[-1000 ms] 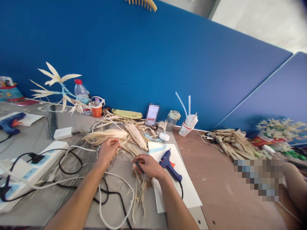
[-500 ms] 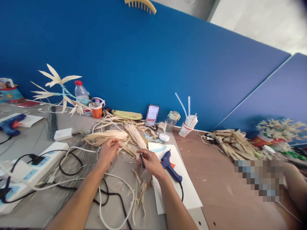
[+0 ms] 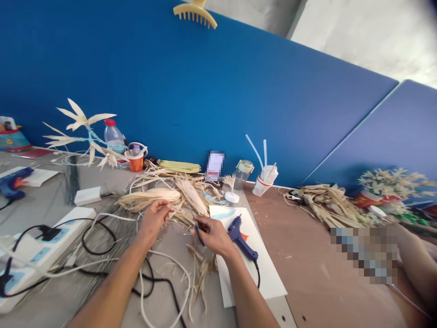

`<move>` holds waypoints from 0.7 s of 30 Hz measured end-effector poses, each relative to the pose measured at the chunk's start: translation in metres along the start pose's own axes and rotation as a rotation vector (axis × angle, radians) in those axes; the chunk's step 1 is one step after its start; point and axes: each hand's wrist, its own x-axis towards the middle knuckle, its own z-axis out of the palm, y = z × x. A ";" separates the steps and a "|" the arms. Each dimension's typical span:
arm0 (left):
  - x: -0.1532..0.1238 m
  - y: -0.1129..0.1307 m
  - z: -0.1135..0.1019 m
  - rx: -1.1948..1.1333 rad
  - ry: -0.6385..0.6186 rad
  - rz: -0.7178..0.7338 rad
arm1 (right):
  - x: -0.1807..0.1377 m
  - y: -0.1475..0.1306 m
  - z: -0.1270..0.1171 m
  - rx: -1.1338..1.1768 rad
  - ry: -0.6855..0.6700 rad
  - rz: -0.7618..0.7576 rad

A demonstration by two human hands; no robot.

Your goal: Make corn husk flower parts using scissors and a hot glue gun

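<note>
- I've got the scissors (image 3: 199, 234) just left of the glue gun (image 3: 243, 239), gripped in the right hand (image 3: 213, 234)!
- Left hand (image 3: 153, 223), farther left of the gun: fingertips pinched, but what's between them I can't tell.
- Dry husks (image 3: 191, 195) heaped beyond, left of the gun.
- Paper (image 3: 252, 280) under the gun; white cup (image 3: 262, 187) behind it.

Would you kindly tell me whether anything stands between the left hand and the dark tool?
Nothing visible stands between the left hand and the dark tool in the right hand; dry husks lie beyond the gap.
</note>
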 end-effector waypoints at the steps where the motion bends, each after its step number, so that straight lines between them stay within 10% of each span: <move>1: 0.000 0.000 0.000 -0.002 0.006 0.001 | -0.001 -0.002 0.001 -0.003 -0.027 -0.011; 21: -0.002 0.002 0.005 -0.008 -0.008 -0.024 | -0.002 -0.002 0.008 -0.023 -0.095 0.030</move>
